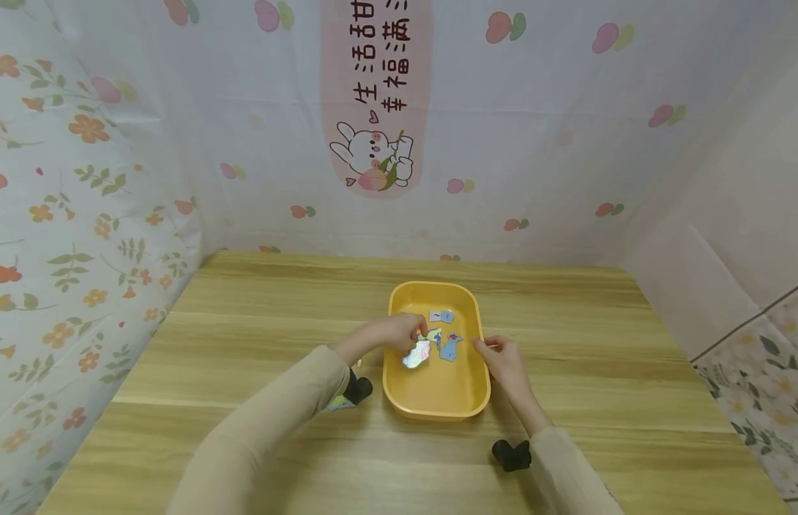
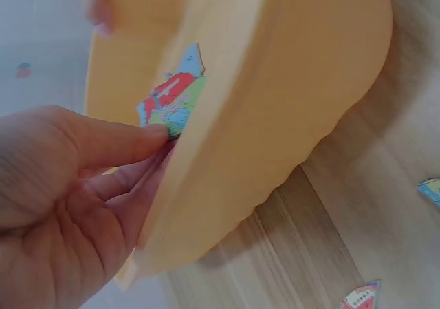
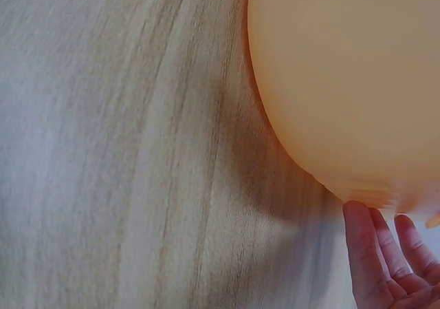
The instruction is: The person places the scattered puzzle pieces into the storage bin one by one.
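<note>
A yellow plastic tray (image 1: 436, 413) sits mid-table with several flat, printed, irregular-edged pieces inside. My left hand (image 1: 402, 330) reaches over its left rim. Between thumb and fingers it pinches a red, green and blue printed piece (image 2: 175, 92), seen close to the tray's inner wall in the left wrist view. A shiny piece (image 1: 417, 354) lies just below that hand, and a blue piece (image 1: 450, 348) is further right. Beyond it is a small pink-and-blue piece (image 1: 441, 316). My right hand (image 1: 505, 363) holds the tray's right rim, its fingers (image 3: 362, 247) against the outer wall.
Left of the tray, a greenish piece (image 1: 340, 403) lies partly hidden on the wooden table (image 1: 277, 300). A red-edged piece (image 2: 363, 297) also rests there. Black devices hang at the left wrist (image 1: 358, 388) and right wrist (image 1: 512, 455). A patterned curtain (image 1: 502, 143) stands behind.
</note>
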A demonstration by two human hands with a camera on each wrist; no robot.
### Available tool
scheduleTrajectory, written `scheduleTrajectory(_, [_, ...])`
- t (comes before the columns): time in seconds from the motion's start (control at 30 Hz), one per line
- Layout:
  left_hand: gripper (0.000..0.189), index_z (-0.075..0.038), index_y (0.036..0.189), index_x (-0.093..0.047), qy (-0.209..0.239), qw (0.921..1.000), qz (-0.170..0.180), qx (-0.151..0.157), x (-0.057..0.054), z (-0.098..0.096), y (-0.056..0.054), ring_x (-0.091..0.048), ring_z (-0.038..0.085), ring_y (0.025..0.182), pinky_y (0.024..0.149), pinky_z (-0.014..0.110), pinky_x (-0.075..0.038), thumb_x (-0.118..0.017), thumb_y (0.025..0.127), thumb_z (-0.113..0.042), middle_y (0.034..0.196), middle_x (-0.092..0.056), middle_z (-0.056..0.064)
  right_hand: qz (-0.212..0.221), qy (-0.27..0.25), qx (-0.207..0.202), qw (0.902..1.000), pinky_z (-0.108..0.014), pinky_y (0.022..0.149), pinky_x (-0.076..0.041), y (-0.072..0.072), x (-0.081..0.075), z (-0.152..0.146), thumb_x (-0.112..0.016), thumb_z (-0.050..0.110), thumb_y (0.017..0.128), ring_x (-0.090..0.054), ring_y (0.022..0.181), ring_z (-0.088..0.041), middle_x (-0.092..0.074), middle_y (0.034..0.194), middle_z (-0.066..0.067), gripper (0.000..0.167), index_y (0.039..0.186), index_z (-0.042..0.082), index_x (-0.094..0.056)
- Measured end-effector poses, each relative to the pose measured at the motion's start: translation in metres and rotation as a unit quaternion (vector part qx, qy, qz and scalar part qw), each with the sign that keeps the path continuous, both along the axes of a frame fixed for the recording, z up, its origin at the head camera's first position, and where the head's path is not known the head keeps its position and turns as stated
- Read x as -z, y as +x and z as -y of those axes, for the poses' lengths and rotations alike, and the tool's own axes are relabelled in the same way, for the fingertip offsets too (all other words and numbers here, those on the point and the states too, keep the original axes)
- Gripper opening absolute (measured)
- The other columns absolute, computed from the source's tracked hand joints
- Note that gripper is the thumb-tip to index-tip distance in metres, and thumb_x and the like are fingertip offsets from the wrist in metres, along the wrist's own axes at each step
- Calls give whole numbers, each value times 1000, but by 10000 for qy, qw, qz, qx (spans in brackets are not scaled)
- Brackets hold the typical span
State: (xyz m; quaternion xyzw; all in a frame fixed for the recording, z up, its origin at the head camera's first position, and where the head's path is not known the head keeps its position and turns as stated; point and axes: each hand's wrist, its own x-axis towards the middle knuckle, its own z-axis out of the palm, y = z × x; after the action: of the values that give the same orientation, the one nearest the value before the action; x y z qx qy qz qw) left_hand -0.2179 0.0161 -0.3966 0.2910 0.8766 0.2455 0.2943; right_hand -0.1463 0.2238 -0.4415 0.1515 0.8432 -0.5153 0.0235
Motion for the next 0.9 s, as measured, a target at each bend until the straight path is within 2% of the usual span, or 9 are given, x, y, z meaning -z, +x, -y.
scheduleTrajectory(0.17, [27, -2, 107, -51, -741, 9971, 117, 80, 9, -16, -11, -50, 13, 64, 57, 20, -45, -54, 82, 8, 88, -56, 11, -42, 38, 10, 10000, -21, 51, -48, 0, 1, -1, -56, 28, 89, -57, 58, -9, -65, 87, -21, 40, 106, -8, -58])
scheduleTrajectory(0.2, [25, -5, 102, -51, -700, 9972, 120, 221, 23, -18, -21, -51, 11, 62, 56, 18, -45, -56, 81, 7, 87, -55, 9, -51, 42, 16, 10000, -21, 51, -49, 0, 1, -1, -56, 28, 89, -57, 58, -9, -65, 87, -21, 40, 105, -8, -59])
scheduleTrajectory(0.3, [23, -7, 94, -50, -979, 9942, 57, 442, 37, -24, -32, -47, 10, 60, 55, 19, -46, -60, 77, 5, 88, -54, 8, -44, 18, 8, 10000, -21, 49, -48, -1, 2, -1, -56, 28, 89, -57, 55, -8, -65, 86, -21, 40, 105, -8, -59])
scheduleTrajectory(0.37, [24, -7, 94, -51, -1118, 9925, 42, 487, 35, -26, -30, -43, 9, 56, 52, 17, -43, -61, 76, 5, 86, -52, 6, -58, -6, 12, 10000, -21, 49, -48, -1, 3, -1, -57, 28, 89, -56, 55, -8, -65, 85, -20, 40, 105, -8, -59])
scheduleTrajectory(0.47, [25, -3, 102, -50, -1277, 9912, 9, 352, 6, -24, -8, -41, 9, 55, 51, 16, -40, -57, 80, 7, 85, -51, 5, -107, -34, 16, 9999, -21, 49, -48, -1, 2, -1, -57, 28, 89, -55, 55, -8, -65, 85, -20, 39, 104, -8, -59])
scheduleTrajectory(0.57, [27, -1, 106, -49, -1162, 9928, 84, 282, 1, -22, -2, -42, 8, 55, 51, 15, -39, -54, 81, 9, 83, -49, 4, -246, -88, -26, 9997, -21, 48, -48, 1, 1, -1, -58, 29, 88, -56, 54, -8, -65, 81, -19, 42, 102, -10, -58])
scheduleTrajectory(0.6, [28, -1, 106, -49, -1161, 9928, 137, 259, 4, -22, -4, -43, 9, 56, 52, 15, -39, -53, 81, 10, 85, -50, 5, -270, -113, -40, 9996, -21, 47, -48, 1, 1, -1, -58, 30, 88, -56, 54, -8, -65, 80, -18, 43, 101, -10, -58])
scheduleTrajectory(0.77, [27, -6, 97, -50, -1072, 9929, 275, 445, 43, -26, -33, -38, 11, 58, 52, 20, -37, -57, 76, 10, 88, -51, 7, -216, -163, -14, 9996, -22, 47, -49, 2, 0, 0, -58, 30, 88, -58, 53, -9, -65, 80, -18, 43, 102, -10, -58])
scheduleTrajectory(0.9, [17, -4, 96, -52, -827, 9954, 124, 465, 40, -22, -32, -51, 14, 63, 56, 21, -43, -56, 81, 4, 87, -56, 8, -61, -147, 54, 9999, -21, 48, -48, 1, -1, 1, -57, 29, 89, -57, 54, -7, -65, 84, -20, 41, 106, -9, -58])
